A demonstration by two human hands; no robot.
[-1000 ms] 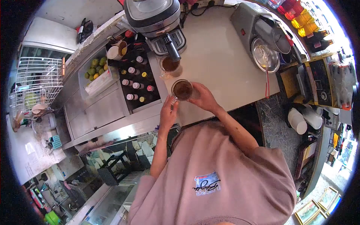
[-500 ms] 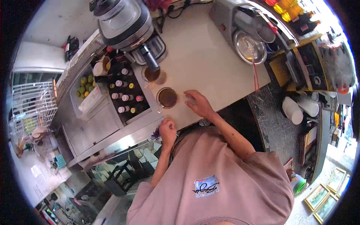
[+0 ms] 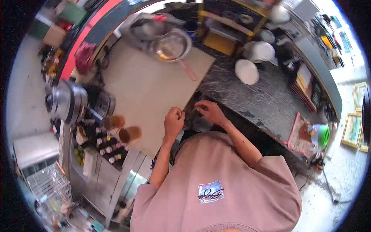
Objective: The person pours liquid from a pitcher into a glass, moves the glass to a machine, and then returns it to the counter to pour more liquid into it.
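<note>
My left hand [image 3: 174,121] hovers over the front edge of the pale counter [image 3: 145,87], its fingers curled into a loose fist; I see nothing in it. Just to its right, my right hand [image 3: 211,112] hangs above the dark gap between two counters, fingers half bent and apart, holding nothing. Two glass mugs of brown drink, one nearer [image 3: 130,134] and one farther [image 3: 113,122], stand at the left end of the pale counter, well away from both hands. Motion blurs them.
A steel juicer [image 3: 65,101] stands far left, beside several bottles [image 3: 110,149]. At the back is a metal bowl [image 3: 171,45] on a grey machine. The dark counter [image 3: 232,98] on the right bears white containers [image 3: 246,72] and a green-rimmed cup [image 3: 319,135].
My view has swung right, so the mugs and juicer now lie farther left and more of the dark counter shows. My hands have come closer together, away from the mugs.
</note>
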